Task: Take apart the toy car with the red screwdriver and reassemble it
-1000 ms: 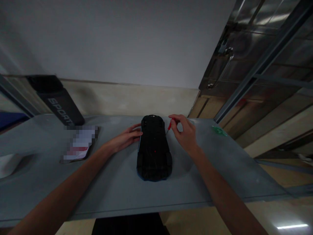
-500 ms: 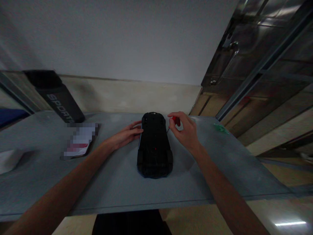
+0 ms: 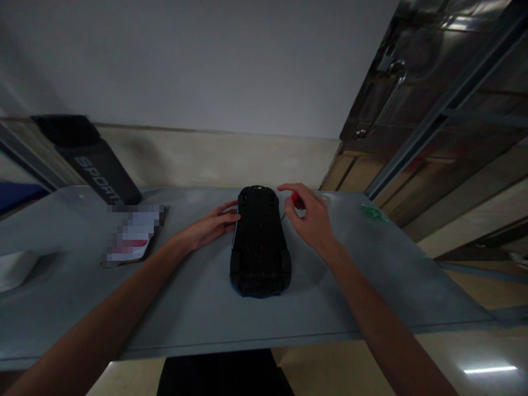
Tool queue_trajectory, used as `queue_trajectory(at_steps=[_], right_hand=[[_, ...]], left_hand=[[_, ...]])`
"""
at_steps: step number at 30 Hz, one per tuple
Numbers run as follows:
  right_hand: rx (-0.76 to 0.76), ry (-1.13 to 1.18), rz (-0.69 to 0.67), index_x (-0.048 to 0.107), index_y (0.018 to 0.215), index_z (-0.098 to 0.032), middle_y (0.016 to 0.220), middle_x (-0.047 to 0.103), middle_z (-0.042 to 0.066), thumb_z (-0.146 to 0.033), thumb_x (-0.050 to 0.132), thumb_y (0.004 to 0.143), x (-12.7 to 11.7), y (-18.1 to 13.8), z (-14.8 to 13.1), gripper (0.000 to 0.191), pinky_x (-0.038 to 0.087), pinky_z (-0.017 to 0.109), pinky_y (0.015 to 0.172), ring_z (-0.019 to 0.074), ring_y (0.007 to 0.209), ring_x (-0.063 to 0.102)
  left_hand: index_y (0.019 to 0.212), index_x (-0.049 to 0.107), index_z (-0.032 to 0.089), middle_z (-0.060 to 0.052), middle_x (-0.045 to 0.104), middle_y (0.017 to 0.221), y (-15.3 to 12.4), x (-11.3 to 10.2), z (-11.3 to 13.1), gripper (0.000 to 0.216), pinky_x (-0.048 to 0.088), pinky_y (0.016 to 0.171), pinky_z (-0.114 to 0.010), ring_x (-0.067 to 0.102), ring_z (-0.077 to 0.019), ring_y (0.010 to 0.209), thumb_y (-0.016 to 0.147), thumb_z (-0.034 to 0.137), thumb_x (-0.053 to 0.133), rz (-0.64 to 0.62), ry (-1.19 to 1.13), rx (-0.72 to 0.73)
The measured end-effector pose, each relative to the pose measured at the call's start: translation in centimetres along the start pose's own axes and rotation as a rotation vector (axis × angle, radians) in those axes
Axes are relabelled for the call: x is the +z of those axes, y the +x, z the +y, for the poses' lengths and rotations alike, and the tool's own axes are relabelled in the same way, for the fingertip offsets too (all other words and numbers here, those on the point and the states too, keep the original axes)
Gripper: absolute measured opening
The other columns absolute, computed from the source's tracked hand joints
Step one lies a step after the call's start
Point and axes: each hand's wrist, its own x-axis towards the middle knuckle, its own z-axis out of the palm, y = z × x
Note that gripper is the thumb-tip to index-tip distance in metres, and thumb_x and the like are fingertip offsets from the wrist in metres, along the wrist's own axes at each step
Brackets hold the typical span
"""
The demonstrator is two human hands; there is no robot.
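"SPORT" readable on 1 bottle [image 3: 99,171] | 1 overturned toy car [image 3: 259,236] | left fingers [image 3: 227,218] apart, touching it | right fingers [image 3: 290,209] clamped on 1 red screwdriver [image 3: 297,201]

Grey table [image 3: 185,313] with toy car [image 3: 261,242], bottle [image 3: 97,165], flat item [image 3: 134,234], white object [image 3: 16,269] and green scrap [image 3: 374,213]
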Motion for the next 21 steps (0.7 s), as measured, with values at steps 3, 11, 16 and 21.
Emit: queue_trajectory(at_steps=[3, 11, 16, 21], right_hand=[[0.056, -0.008, -0.005, 0.074, 0.115, -0.027, 0.072, 0.059, -0.004, -0.026, 0.057, 0.106, -0.03, 0.0, 0.19, 0.019, 0.048, 0.03, 0.068, 0.0154, 0.061, 0.056], [0.0, 0.007, -0.028, 0.072, 0.126, -0.026, 0.084, 0.067, 0.0, -0.022, 0.054, 0.104, -0.34, 0.1, 0.26, 0.029, 0.05, 0.031, 0.072, 0.0171, 0.069, 0.06], [0.049, 0.016, -0.056, 0.072, 0.121, -0.026, 0.071, 0.058, -0.005, -0.03, 0.056, 0.11, -0.33, 0.04, 0.18, 0.021, 0.047, 0.029, 0.065, 0.015, 0.061, 0.056], [0.011, 0.02, -0.068, 0.071, 0.126, -0.025, 0.084, 0.067, 0.0, -0.023, 0.052, 0.106, -0.46, 0.16, -0.05, 0.027, 0.049, 0.03, 0.069, 0.0169, 0.069, 0.061]], left_hand=[[0.15, 0.064, 0.02, -0.006, 0.084, 0.125, 0.05, -0.01, -0.03, 0.061, 0.052, 0.121, -0.04, 0.074, -0.0284, 0.132, 0.091, 0.011, 0.08, 0.004, -0.014, -0.01], [0.149, 0.065, 0.022, -0.01, 0.082, 0.132, 0.32, -0.35, -0.31, 0.066, 0.054, 0.121, -0.039, 0.076, -0.0251, 0.128, 0.087, 0.014, 0.085, -0.013, 0.003, 0.002], [0.15, 0.065, 0.023, -0.009, 0.081, 0.135, 0.24, -0.37, -0.3, 0.066, 0.055, 0.121, -0.039, 0.074, -0.0256, 0.133, 0.087, 0.014, 0.086, 0.014, 0.001, -0.013], [0.148, 0.066, 0.024, -0.01, 0.081, 0.135, 0.47, -0.71, -0.58, 0.067, 0.055, 0.12, -0.038, 0.074, -0.0244, 0.131, 0.085, 0.016, 0.088, -0.012, -0.013, -0.001]])
